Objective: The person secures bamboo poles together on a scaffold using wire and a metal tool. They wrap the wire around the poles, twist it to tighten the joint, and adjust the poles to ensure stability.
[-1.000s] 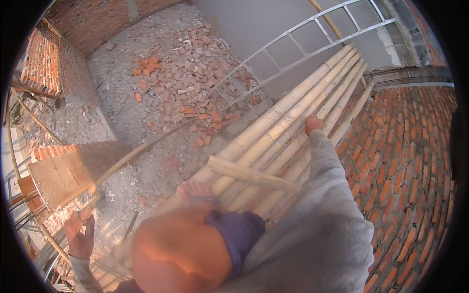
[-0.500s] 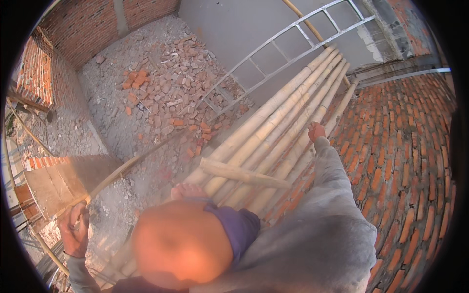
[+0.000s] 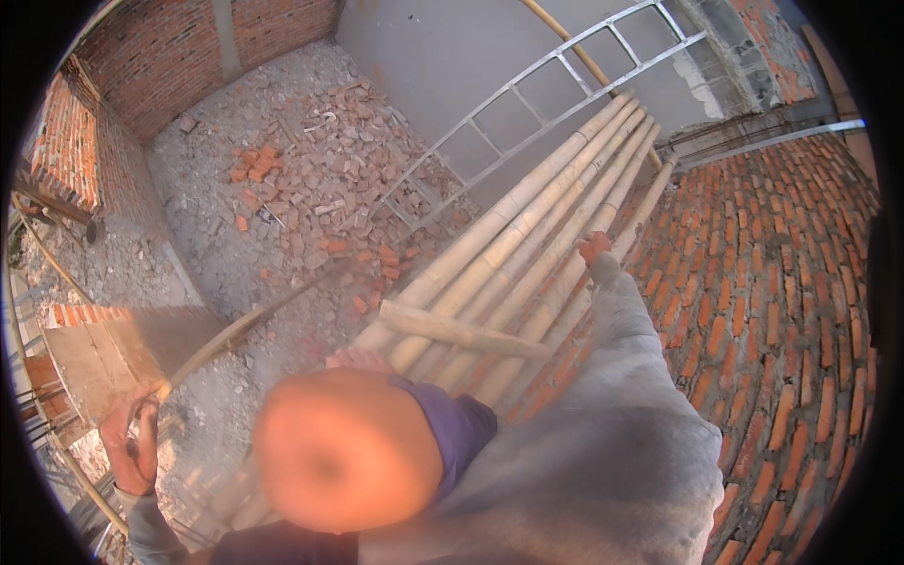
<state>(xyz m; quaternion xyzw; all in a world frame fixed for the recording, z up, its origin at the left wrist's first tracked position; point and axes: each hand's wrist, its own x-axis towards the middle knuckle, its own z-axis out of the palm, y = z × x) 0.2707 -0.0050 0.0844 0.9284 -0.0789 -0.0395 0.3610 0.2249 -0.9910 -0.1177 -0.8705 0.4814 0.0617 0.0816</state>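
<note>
Several pale bamboo poles (image 3: 508, 243) lie side by side on a slant, fanning toward me, with a short bamboo crosspiece (image 3: 461, 331) across them. My right hand (image 3: 593, 247), at the end of a stretched grey sleeve, is closed on one of the right-hand poles. At the lower left, my left hand (image 3: 132, 438) curls its fingers at a long thin bamboo pole (image 3: 212, 348), which runs up toward the rubble. My bare knee (image 3: 348, 452), below purple cloth, fills the lower middle and hides the near pole ends. Toes (image 3: 360, 360) show beyond it, by the poles.
Broken bricks (image 3: 320, 179) are heaped on the ground far below. A metal ladder (image 3: 527, 118) leans along a grey rendered wall (image 3: 414, 56). A wide brick surface (image 3: 753, 282) spreads on the right. Brick walls (image 3: 151, 66) and a brown board (image 3: 113, 358) stand left.
The whole view has shifted slightly, so the poles and ladder sit a little farther left. Both hands keep their places on the bamboo.
</note>
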